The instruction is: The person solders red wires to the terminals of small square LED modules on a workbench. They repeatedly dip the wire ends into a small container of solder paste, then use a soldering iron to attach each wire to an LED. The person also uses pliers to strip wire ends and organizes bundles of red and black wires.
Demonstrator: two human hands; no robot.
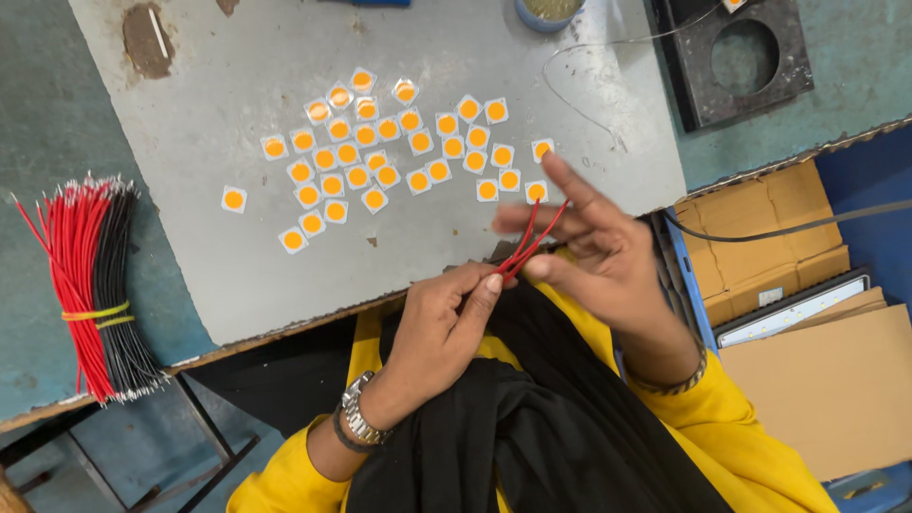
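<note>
My left hand (442,318) pinches the lower end of a few thin red wires (528,242) just below the edge of the grey work plate (228,237). My right hand (594,247) holds the same wires between thumb and fingers, with the forefinger stretched toward the plate. Several small white square chips with orange round centres (380,152) lie scattered on the plate, the nearest just beyond my right fingertip. A watch sits on my left wrist, a bracelet on my right.
A bundle of red and black wires (90,285) tied with yellow bands lies at the left. A black block with a round hole (736,62) and a cup stand at the far edge. Cardboard sheets (817,380) fill a blue bin at right.
</note>
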